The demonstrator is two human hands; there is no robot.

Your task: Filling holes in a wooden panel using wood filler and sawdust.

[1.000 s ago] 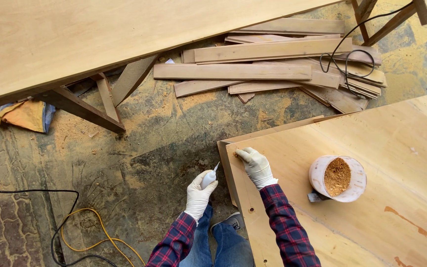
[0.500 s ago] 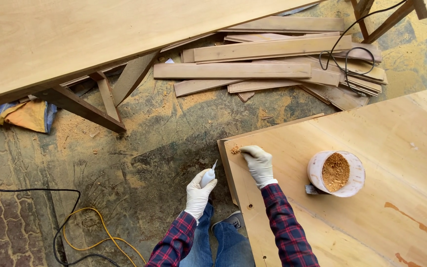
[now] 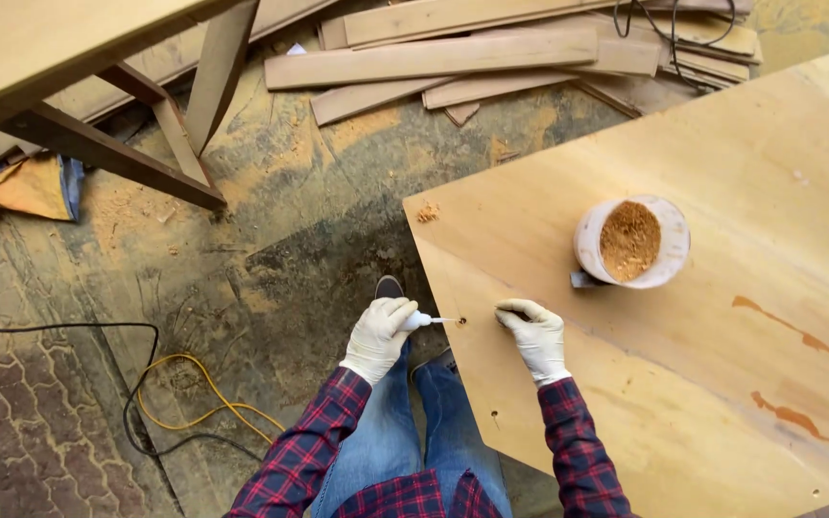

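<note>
Since half a second ago, I see both gloved hands lower along the plywood sheet's (image 3: 683, 317) near edge. From the head view, my left hand (image 3: 378, 338) is closed around a small white applicator (image 3: 421, 320), its thin tip just beside a small hole (image 3: 461, 322) near that edge. My right hand (image 3: 534, 336) rests curled on the sheet right of the hole, holding nothing, near a tub of sawdust (image 3: 631, 242).

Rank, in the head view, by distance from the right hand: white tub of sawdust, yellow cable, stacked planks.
From the right hand:
1. White tub of sawdust, up-right on the plywood sheet.
2. Yellow cable, on the floor to the left.
3. Stacked planks, at the top.
</note>
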